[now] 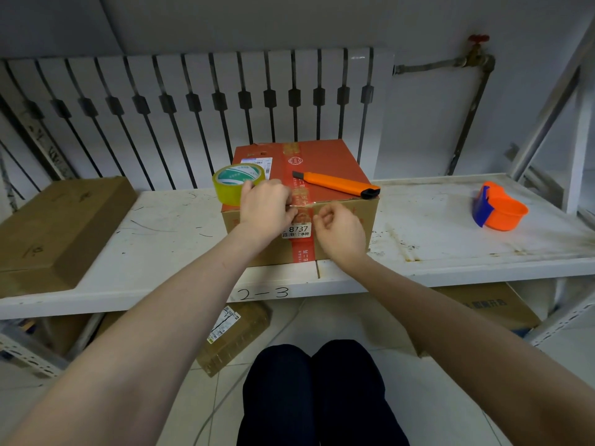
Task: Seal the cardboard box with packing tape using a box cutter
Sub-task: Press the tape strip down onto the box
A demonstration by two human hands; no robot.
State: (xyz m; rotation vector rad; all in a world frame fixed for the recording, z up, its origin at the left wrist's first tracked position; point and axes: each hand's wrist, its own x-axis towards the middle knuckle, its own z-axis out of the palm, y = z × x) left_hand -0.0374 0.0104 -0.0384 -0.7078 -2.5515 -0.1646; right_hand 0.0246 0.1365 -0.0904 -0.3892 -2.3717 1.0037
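Observation:
A cardboard box [338,159] with a red top stands on the white shelf [161,239]. An orange box cutter [338,184] lies on the box top at the right. A roll of yellowish packing tape [236,185] sits at the box's front left corner. My left hand [265,207] rests against the roll and presses on the front top edge, where a thin strip of clear tape runs. My right hand [341,228] is at the box's front face, fingers curled and pinching at the end of that strip.
A flat brown carton [58,226] lies at the shelf's left. An orange and blue tape dispenser [497,207] sits at the right. A radiator stands behind. More cartons are under the shelf, one of them a parcel [235,336] on the floor.

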